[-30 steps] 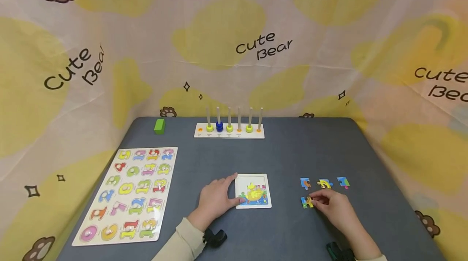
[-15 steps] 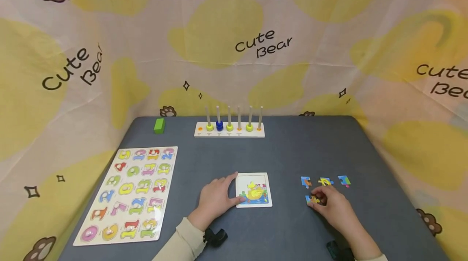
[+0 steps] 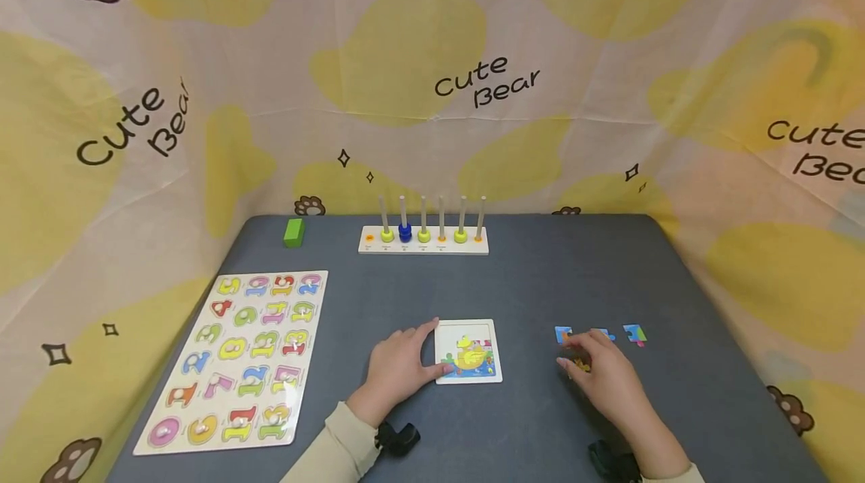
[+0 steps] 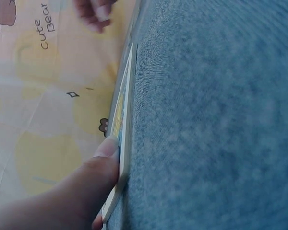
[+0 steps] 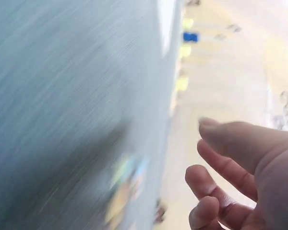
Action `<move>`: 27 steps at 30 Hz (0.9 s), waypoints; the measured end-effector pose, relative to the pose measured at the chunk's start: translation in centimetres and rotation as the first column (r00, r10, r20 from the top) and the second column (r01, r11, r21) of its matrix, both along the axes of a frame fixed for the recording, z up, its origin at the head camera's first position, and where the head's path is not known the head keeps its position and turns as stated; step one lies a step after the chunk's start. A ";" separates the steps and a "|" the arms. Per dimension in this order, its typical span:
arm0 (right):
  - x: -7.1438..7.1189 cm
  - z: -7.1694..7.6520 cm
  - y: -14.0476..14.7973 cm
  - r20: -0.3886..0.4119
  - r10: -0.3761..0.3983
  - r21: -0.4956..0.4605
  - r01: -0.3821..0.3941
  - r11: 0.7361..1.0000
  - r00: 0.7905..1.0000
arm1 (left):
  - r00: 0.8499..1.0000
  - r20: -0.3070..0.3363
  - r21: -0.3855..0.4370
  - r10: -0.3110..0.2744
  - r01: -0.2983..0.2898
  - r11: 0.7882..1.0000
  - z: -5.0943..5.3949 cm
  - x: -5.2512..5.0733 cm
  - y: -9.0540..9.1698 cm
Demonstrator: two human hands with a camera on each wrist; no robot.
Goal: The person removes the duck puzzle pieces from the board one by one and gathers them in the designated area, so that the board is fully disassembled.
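Observation:
In the head view, my left hand [image 3: 397, 369] holds the left side of a small white-framed duck puzzle [image 3: 473, 327]. Its thumb lies over the lower left of the board, as the left wrist view also shows, and the index finger reaches the upper left corner. My right hand [image 3: 611, 374] hovers at the loose jigsaw pieces, thumb and fingers apart; the right wrist view shows nothing between them. One yellow piece [image 3: 581, 365] shows through the gap under this hand. Behind it are a blue piece [image 3: 562, 334], a partly covered piece [image 3: 607, 334] and a blue-green piece [image 3: 635, 333].
A number peg board [image 3: 317, 333] of colourful digits covers the table's left side. At the back stand a white counting rack [image 3: 372, 248] with pegs and rings and a green block [image 3: 293, 233]. Patterned cloth [image 3: 378, 55] hangs behind the grey table [image 3: 405, 438].
The right hand pinched the lower puzzle piece and turned it, shifting it slightly right. Now its fingers have spread and the hand has moved slightly left. The left hand stays on the duck puzzle.

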State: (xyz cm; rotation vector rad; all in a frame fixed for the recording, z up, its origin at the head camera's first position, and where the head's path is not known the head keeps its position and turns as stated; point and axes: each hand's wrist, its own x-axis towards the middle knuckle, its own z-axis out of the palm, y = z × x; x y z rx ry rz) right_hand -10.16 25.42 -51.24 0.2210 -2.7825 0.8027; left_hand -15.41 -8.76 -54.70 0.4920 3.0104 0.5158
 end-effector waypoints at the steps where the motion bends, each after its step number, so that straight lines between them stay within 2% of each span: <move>1: -0.2 0.4 -0.8 0.004 0.010 -0.013 -0.010 1.000 1.000 | 1.000 0.000 0.002 -0.002 0.002 1.000 0.0 0.0 0.0; 5: -1.2 1.6 -4.5 0.075 0.113 -0.068 -0.108 0.992 0.991 | 1.000 0.001 0.007 -0.017 0.017 1.000 0.1 0.1 0.2; 9: -2.7 1.7 -8.5 0.145 0.251 -0.102 -0.237 0.966 0.957 | 1.000 -0.026 -0.017 -0.011 0.011 1.000 0.1 0.1 0.3; 12: -3.8 1.1 -10.6 0.182 0.306 -0.080 -0.296 0.952 0.935 | 0.999 -0.052 -0.023 -0.005 0.004 1.000 0.2 0.1 0.3; 15: -4.1 0.2 -11.6 0.230 0.310 -0.047 -0.308 0.950 0.923 | 0.999 -0.049 -0.013 -0.011 0.011 1.000 0.2 0.3 0.4; 18: -4.1 -0.7 -11.8 0.269 0.285 -0.043 -0.284 0.958 0.920 | 0.999 -0.031 -0.004 -0.022 0.022 1.000 0.0 0.5 0.5; 24: -4.2 -1.5 -12.0 0.248 0.265 -0.069 -0.256 0.964 0.932 | 0.999 -0.046 -0.018 -0.010 0.009 1.000 -0.2 0.3 0.2; 27: -4.6 -1.3 -12.3 0.253 0.280 -0.058 -0.274 0.960 0.926 | 0.999 -0.048 -0.021 -0.001 0.000 1.000 -0.2 0.2 -0.1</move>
